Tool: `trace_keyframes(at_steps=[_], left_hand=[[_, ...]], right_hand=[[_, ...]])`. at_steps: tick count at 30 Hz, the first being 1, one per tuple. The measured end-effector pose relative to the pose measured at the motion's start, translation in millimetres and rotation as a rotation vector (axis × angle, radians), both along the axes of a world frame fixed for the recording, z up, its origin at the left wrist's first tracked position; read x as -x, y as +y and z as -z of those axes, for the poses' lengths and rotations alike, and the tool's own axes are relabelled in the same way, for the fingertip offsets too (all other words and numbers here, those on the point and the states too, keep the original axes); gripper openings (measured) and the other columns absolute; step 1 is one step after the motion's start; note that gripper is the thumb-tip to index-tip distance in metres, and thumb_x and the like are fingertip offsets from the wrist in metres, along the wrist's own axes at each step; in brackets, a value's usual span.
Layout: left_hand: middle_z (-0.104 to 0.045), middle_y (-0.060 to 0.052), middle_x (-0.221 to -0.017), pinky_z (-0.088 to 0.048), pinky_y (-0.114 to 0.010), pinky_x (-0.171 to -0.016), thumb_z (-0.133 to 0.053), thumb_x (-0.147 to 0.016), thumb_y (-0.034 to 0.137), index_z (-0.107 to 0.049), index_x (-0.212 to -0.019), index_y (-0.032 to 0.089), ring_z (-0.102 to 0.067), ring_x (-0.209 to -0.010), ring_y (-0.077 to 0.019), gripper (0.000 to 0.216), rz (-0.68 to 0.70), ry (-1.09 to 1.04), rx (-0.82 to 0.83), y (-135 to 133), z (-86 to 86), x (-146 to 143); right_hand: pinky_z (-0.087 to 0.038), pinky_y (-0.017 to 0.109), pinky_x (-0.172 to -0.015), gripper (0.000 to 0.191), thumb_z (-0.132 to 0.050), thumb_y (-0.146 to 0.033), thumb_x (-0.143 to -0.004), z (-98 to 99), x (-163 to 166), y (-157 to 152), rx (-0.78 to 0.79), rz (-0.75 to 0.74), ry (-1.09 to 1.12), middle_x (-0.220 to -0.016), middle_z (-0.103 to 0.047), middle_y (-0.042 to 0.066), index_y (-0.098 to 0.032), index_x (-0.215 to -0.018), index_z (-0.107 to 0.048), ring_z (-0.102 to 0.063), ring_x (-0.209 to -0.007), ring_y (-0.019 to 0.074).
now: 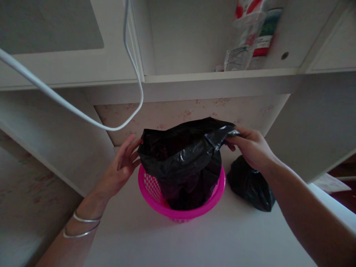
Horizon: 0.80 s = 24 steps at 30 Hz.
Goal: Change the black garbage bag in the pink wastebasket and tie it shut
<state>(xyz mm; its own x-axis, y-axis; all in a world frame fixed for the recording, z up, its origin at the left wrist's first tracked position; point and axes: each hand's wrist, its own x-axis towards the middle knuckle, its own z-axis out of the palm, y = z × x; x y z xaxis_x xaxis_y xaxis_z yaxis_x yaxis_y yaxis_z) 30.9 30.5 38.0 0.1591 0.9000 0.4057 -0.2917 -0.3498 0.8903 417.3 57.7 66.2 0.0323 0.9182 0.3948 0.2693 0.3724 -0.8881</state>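
A black plastic bag [191, 174] stands with its mouth spread wide inside a bright pink perforated basket [180, 214]. My right hand [250, 144] pinches the bag's rim at its right corner, thumb on one side and fingers on the other. At the opposite edge, my left hand [124, 167] has its fingers apart, with the fingertips against the bag's left rim. What lies deep inside the bag is too dark to make out. Below my right hand rests a second, bunched-up black plastic bag [250, 185].
Both the basket and the bunched bag sit on a white surface [178, 244]. Overhead, a shelf [194, 78] holds a clear plastic container [239, 52] and a red and green package [267, 33]. A white cable [111, 128] loops down at the upper left.
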Motion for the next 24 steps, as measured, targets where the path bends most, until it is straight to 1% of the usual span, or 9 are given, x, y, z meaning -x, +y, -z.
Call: trace_keyframes(at_steps=[3,6,9,12,15,18,20,22,24], left_hand=[[-0.059,-0.004,-0.149,-0.058,-0.032,-0.094,-0.102,-0.047,0.029,-0.065,-0.134,0.038,-0.065,-0.119,-0.0256,0.095,-0.111,0.182,-0.095,2.1,1.6,-16.5],[-0.076,-0.006,-0.116,-0.058,-0.030,-0.087,-0.097,-0.055,0.023,-0.077,-0.111,0.024,-0.071,-0.100,-0.0222,0.059,-0.340,0.152,-0.016,18.9,1.0,-21.6],[-0.077,-0.002,-0.093,-0.058,-0.024,-0.076,-0.090,-0.066,0.027,-0.077,-0.090,0.021,-0.070,-0.086,-0.0163,0.028,-0.483,-0.058,0.046,42.7,-4.7,-10.7],[-0.075,0.002,-0.091,-0.058,-0.021,-0.073,-0.086,-0.069,0.023,-0.073,-0.086,0.024,-0.069,-0.084,-0.0130,0.021,-0.533,-0.249,0.005,55.3,-13.9,1.0],[-0.075,0.001,-0.109,-0.059,-0.028,-0.088,-0.086,-0.072,0.026,-0.072,-0.098,0.027,-0.070,-0.103,-0.0170,0.030,-0.456,-0.259,-0.032,47.1,-17.5,-5.1],[-0.070,-0.005,-0.131,-0.050,-0.041,-0.110,-0.092,-0.067,0.035,-0.069,-0.117,0.027,-0.060,-0.130,-0.0267,0.057,-0.300,-0.134,-0.001,27.5,-14.2,-25.2],[-0.069,-0.008,-0.134,-0.045,-0.046,-0.116,-0.097,-0.058,0.037,-0.069,-0.119,0.024,-0.055,-0.137,-0.0327,0.068,-0.251,-0.074,0.072,17.2,-12.8,-38.0],[-0.070,-0.009,-0.134,-0.045,-0.049,-0.116,-0.099,-0.053,0.036,-0.070,-0.119,0.023,-0.054,-0.138,-0.0361,0.074,-0.223,-0.041,0.131,12.8,-14.6,-47.1],[-0.070,-0.007,-0.134,-0.049,-0.051,-0.112,-0.100,-0.050,0.032,-0.070,-0.120,0.026,-0.055,-0.137,-0.0374,0.076,-0.176,-0.036,0.159,13.9,-18.9,-52.1]], right_hand=[[-0.031,0.027,-0.051,0.024,-0.072,-0.040,-0.078,-20.3,24.7,4.7,0.013,-0.006,0.056,-0.053,-0.053,-0.004,-0.020,-0.068,-0.066,-0.043,-0.051,0.0105],[-0.031,0.026,-0.051,0.029,-0.074,-0.042,-0.077,-34.1,34.1,6.3,0.048,-0.029,-0.072,-0.048,-0.053,-0.003,-0.019,-0.062,-0.065,-0.045,-0.050,0.0105],[-0.023,0.025,-0.044,0.030,-0.080,-0.044,-0.072,-40.7,23.8,10.2,0.080,-0.017,-0.076,-0.046,-0.049,-0.005,-0.019,-0.065,-0.066,-0.039,-0.045,0.0084],[-0.014,0.024,-0.038,0.034,-0.087,-0.042,-0.065,-43.9,10.1,15.7,0.037,-0.022,0.200,-0.046,-0.041,-0.008,-0.020,-0.064,-0.061,-0.027,-0.039,0.0051],[-0.025,0.019,-0.036,0.037,-0.089,-0.041,-0.066,-45.9,13.2,17.3,-0.036,-0.124,0.356,-0.048,-0.044,-0.009,-0.021,-0.070,-0.057,-0.035,-0.040,0.0059],[-0.053,0.021,-0.061,0.029,-0.081,-0.039,-0.078,-45.6,38.3,14.1,-0.118,-0.319,0.290,-0.069,-0.066,-0.005,-0.021,-0.092,-0.062,-0.062,-0.061,0.0101],[-0.057,0.029,-0.088,0.040,-0.073,-0.035,-0.085,-44.3,63.5,10.9,-0.180,-0.511,0.150,-0.102,-0.074,0.001,-0.022,-0.121,-0.060,-0.071,-0.094,0.0145],[-0.053,0.034,-0.102,0.065,-0.062,-0.031,-0.092,-42.8,91.0,7.8,-0.233,-0.732,-0.034,-0.131,-0.068,0.007,-0.022,-0.151,-0.038,-0.065,-0.119,0.0169],[-0.049,0.034,-0.107,0.080,-0.051,-0.026,-0.097,-41.8,117.2,5.1,-0.298,-0.876,-0.192,-0.143,-0.061,0.010,-0.019,-0.164,-0.007,-0.061,-0.127,0.0150]])
